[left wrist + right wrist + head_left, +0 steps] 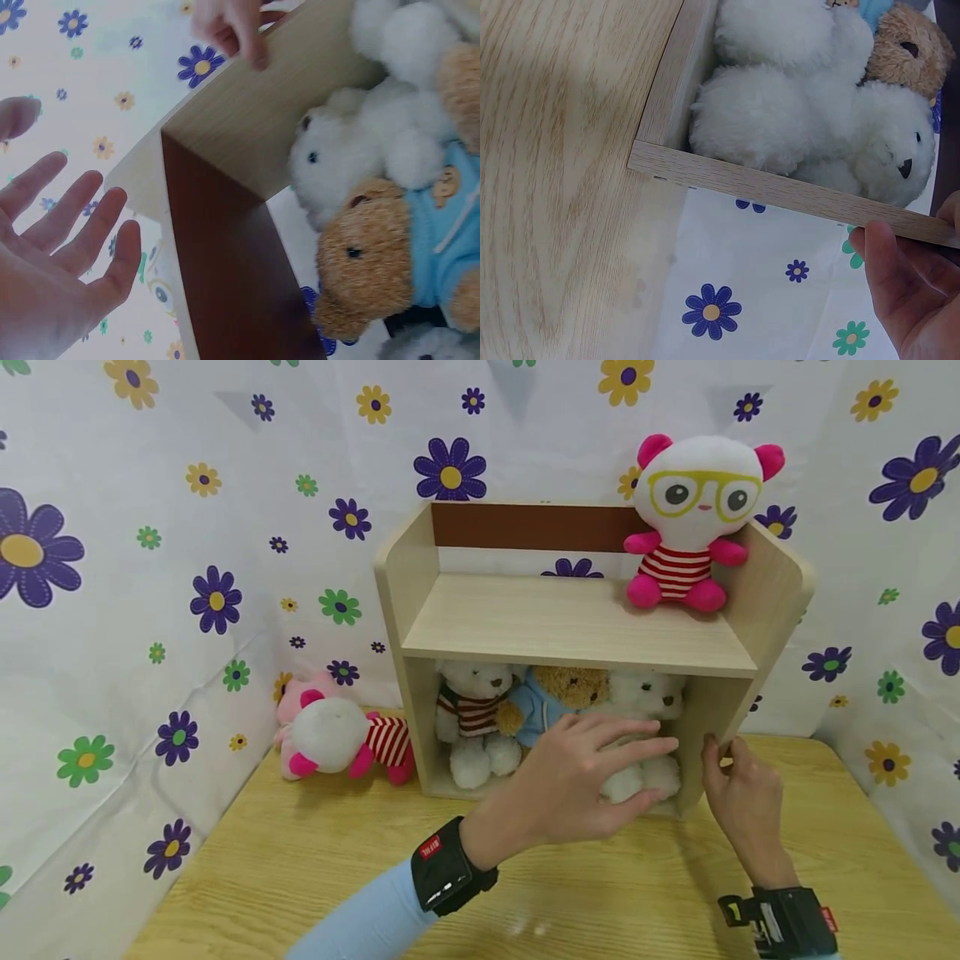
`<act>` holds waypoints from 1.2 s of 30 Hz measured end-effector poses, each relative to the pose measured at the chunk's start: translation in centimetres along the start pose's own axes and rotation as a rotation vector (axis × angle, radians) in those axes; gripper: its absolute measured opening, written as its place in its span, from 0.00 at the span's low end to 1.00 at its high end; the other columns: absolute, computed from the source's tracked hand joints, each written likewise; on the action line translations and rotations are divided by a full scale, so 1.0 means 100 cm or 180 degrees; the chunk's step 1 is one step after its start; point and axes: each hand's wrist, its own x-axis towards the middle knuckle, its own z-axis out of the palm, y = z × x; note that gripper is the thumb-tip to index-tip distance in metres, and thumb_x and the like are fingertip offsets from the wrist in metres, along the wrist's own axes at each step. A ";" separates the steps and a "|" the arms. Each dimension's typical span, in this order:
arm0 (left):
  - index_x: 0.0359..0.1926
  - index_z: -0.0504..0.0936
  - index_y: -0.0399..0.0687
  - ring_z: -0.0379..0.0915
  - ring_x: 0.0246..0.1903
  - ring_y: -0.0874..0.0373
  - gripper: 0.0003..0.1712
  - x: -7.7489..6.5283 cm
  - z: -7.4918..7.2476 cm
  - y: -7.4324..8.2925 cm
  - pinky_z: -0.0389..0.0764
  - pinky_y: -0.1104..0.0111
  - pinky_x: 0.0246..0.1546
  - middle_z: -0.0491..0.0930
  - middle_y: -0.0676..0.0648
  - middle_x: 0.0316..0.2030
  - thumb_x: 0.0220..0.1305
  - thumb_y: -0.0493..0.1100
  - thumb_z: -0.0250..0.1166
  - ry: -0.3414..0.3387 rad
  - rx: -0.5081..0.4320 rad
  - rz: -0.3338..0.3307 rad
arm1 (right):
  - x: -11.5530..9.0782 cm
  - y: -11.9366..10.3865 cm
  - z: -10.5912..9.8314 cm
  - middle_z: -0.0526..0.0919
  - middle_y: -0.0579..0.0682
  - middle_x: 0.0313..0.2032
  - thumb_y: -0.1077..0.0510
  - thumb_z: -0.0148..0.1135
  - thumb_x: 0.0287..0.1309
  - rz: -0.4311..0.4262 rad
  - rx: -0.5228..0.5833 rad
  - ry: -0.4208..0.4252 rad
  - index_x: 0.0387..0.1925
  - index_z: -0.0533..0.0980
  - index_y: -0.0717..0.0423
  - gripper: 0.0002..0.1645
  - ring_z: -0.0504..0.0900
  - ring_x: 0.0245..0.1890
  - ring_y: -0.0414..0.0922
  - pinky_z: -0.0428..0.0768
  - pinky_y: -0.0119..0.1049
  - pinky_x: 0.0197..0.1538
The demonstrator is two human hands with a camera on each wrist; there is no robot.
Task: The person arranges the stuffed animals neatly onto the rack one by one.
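Note:
A pale wooden two-tier shelf [577,627] stands on the table. My right hand [750,802] grips the front edge of its right side panel, thumb inside and fingers outside in the right wrist view. My left hand [577,777] hovers before the lower compartment with fingers spread, holding nothing. Behind it sit a white teddy bear in a striped sweater [476,718], a brown teddy bear in a blue hoodie [572,685] and another white teddy bear [817,127], partly hidden by the hand in the head view. On the upper tier, a pink-and-white plush with yellow glasses [678,539] sits at the right.
Left of the shelf, a pink-and-white plush with a striped body [330,735] lies on its side on the wooden table [300,868]. A flower-patterned cloth [247,510] hangs behind and at both sides. A brown back board [525,527] spans the shelf's top.

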 end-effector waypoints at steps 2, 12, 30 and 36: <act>0.64 0.82 0.59 0.79 0.61 0.59 0.27 -0.008 0.001 0.001 0.79 0.64 0.55 0.82 0.52 0.62 0.67 0.59 0.66 -0.0083 0.0022 0.0010 | 0.000 0.001 0.000 0.83 0.66 0.21 0.67 0.63 0.63 -0.0012 0.0008 0.0022 0.29 0.77 0.72 0.09 0.83 0.15 0.57 0.68 0.23 0.17; 0.68 0.77 0.61 0.72 0.68 0.53 0.30 -0.037 0.005 -0.002 0.77 0.59 0.60 0.77 0.50 0.67 0.67 0.61 0.65 -0.0254 -0.0011 0.0028 | -0.002 0.004 0.002 0.83 0.67 0.21 0.67 0.64 0.61 -0.0040 0.0007 0.0049 0.31 0.77 0.74 0.09 0.83 0.15 0.57 0.66 0.23 0.17; 0.71 0.73 0.65 0.65 0.73 0.49 0.31 -0.090 0.003 -0.014 0.75 0.48 0.62 0.71 0.50 0.72 0.69 0.57 0.66 -0.0761 -0.0301 -0.0526 | -0.002 0.004 0.001 0.85 0.66 0.23 0.67 0.65 0.60 -0.0014 -0.0016 0.0027 0.32 0.79 0.73 0.08 0.84 0.15 0.57 0.69 0.23 0.17; 0.71 0.73 0.65 0.68 0.71 0.46 0.32 -0.107 -0.003 -0.023 0.75 0.46 0.61 0.73 0.49 0.70 0.67 0.56 0.68 -0.0722 -0.0255 -0.0721 | -0.002 0.002 0.002 0.85 0.68 0.24 0.68 0.65 0.59 0.0047 0.0061 0.0037 0.32 0.79 0.74 0.08 0.84 0.15 0.58 0.66 0.18 0.19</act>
